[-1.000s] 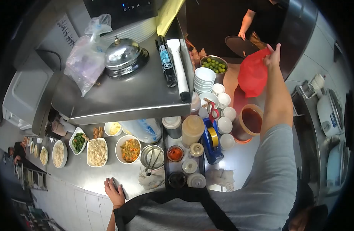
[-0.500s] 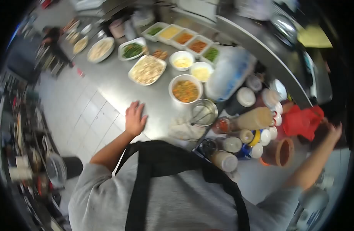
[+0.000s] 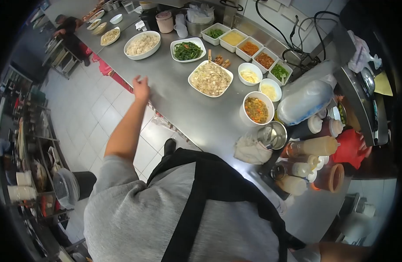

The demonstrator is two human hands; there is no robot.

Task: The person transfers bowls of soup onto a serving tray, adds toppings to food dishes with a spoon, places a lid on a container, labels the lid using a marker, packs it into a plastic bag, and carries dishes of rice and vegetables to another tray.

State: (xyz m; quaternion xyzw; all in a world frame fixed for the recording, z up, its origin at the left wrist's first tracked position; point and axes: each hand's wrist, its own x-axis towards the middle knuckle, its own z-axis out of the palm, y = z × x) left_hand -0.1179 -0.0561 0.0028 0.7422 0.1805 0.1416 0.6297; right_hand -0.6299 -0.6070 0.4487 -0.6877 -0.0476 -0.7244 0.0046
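My left hand (image 3: pixel 141 88) is at the front edge of the steel counter (image 3: pixel 174 100), its fingers apart and nothing in them. Closest to it are an oval bowl of pale rice-like food (image 3: pixel 142 45) and a white dish of cooked greens (image 3: pixel 187 50). A square white dish of chopped pale food (image 3: pixel 210 78) lies farther right. Only my right upper arm (image 3: pixel 343 252) shows at the lower right; the hand itself is out of frame.
Small tubs of toppings (image 3: pixel 250 47) line the back. A tub of diced vegetables (image 3: pixel 256 110), a metal pot (image 3: pixel 273 135), a cloth (image 3: pixel 252 149), sauce bottles (image 3: pixel 319 146) and a red bag (image 3: pixel 351 148) crowd the right. Another person (image 3: pixel 69 28) stands at the far left.
The view has turned left, so the dishes appear farther right. My left arm now reaches farther along the counter's edge. My right hand, earlier beside the red bag, has gone out of view.
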